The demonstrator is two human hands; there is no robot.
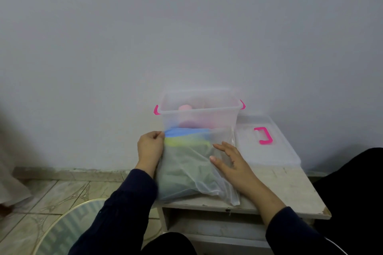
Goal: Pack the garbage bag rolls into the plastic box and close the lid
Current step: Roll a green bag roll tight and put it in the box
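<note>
The left hand (150,144) pinches the far left corner of a translucent bag (192,170) that lies on the table (294,188) just in front of the plastic box (199,114); that grip looks meant to keep the bag's mouth held toward the box. The right hand (230,161) rests flat on the bag with fingers spread wide, holding nothing, likely steadying or feeling for the contents. Inside the bag sit blue, yellow and green shapes, probably the garbage bag rolls (186,138), with the blue end touching the box's near wall. The box stands open against the wall, and pink shapes already lie in it, blurred through the plastic. The lid (267,143) with its pink handle lies flat to the right of the box, out of the loading path yet within reach of the right hand. The bag's near end reaches almost to the table's near edge, so little room is left there; the open space is above the box rim, and rolls would need lifting over that near wall
</note>
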